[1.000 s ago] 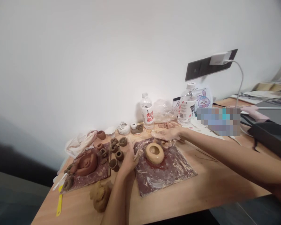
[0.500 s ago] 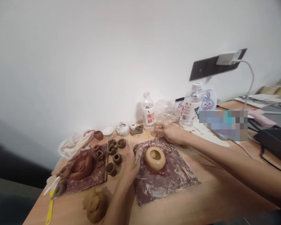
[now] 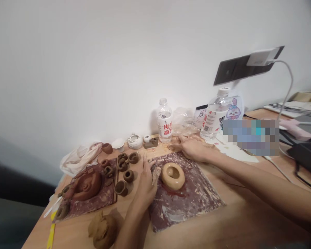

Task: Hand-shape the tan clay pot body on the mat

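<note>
A glossy, round, beige clay bowl (image 3: 173,182) stands right of the unclenched left hand (image 3: 147,180); whether the right hand (image 3: 193,149) grasps something, I cannot tell.

A: At centre, a round cream clay bowl (image 3: 173,182). What shade lies beneath?

B: A flat square board (image 3: 180,212) in dark maroon, streaked and flecked with pale cream.

A: And at left?

B: A round red-brown clay vessel (image 3: 92,190), with small dull-brown clay cups (image 3: 121,188) to its right; nearer, an ochre clay lump (image 3: 103,231) and a slim bright-yellow handle (image 3: 50,236).

A: The far side?

B: A clear plastic bottle (image 3: 165,120), its white label (image 3: 163,128) printed in red; farther right, a white rounded panel (image 3: 240,103) bearing a lilac rabbit (image 3: 233,112) with touches of blue and pink.
</note>
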Demonstrator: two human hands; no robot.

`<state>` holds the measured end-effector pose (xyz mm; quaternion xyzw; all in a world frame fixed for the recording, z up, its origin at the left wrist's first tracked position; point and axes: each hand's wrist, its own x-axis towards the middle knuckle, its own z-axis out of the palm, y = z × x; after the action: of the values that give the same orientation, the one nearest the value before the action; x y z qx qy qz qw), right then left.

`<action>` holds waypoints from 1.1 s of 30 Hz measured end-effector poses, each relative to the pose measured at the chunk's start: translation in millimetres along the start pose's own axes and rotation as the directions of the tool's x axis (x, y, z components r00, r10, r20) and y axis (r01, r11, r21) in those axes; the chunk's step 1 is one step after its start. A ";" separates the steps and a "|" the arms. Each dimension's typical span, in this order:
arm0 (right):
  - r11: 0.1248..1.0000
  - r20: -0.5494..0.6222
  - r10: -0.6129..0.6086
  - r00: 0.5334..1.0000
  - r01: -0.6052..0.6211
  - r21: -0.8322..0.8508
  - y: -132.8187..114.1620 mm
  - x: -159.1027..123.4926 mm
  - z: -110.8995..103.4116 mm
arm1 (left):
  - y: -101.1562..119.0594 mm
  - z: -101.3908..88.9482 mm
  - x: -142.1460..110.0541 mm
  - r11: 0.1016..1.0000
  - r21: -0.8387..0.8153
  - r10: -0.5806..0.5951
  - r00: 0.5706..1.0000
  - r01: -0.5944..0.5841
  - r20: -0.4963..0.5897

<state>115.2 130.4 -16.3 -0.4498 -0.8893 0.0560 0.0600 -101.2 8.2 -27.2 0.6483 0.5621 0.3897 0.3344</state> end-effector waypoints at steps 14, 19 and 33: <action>0.808 -0.260 -0.526 0.810 0.571 0.143 -22.4 -53.9 -32.1 | -5.4 0.1 1.1 1.000 -0.015 -0.024 1.000 0.024 0.011; 0.805 -0.076 -0.579 0.812 0.584 0.108 -35.2 -52.2 -39.1 | -8.8 1.3 2.6 1.000 0.005 0.020 1.000 -0.020 -0.020; 0.801 0.063 -0.597 0.800 0.599 -0.017 -43.2 -34.9 -37.7 | -13.5 1.7 1.7 0.999 -0.032 0.018 1.000 -0.018 -0.005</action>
<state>107.4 78.5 25.5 -0.1460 -0.9879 0.0306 0.0423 -105.9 11.8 -39.6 0.6470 0.5507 0.4034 0.3398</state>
